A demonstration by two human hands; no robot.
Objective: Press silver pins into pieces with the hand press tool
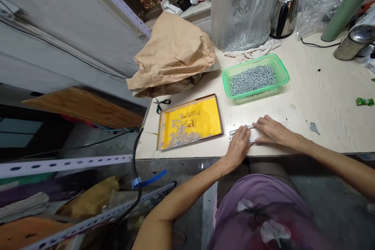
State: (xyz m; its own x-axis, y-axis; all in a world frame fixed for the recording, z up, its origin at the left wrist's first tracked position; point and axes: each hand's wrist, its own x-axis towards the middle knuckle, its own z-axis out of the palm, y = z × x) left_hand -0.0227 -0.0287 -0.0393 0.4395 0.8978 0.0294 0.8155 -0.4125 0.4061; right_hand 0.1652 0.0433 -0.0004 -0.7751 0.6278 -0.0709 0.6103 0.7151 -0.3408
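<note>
Two-handed hold: left hand (238, 145) and right hand (270, 131) half-curled, gripping metal strip (252, 134), prolly steadying it
Tray (219, 115): sitting at their 9 o'clock, handy reach maybe

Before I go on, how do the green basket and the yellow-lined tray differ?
The green basket has perforated, sloping walls; the yellow-lined tray has low, solid ones.
Small metal pieces cover most of the basket's floor, while the tray's lie mainly toward its near left, leaving much yellow bare.
The tray sits nearer the table's front edge, the basket farther back.
Both hold loose, shiny metal pieces.
</note>
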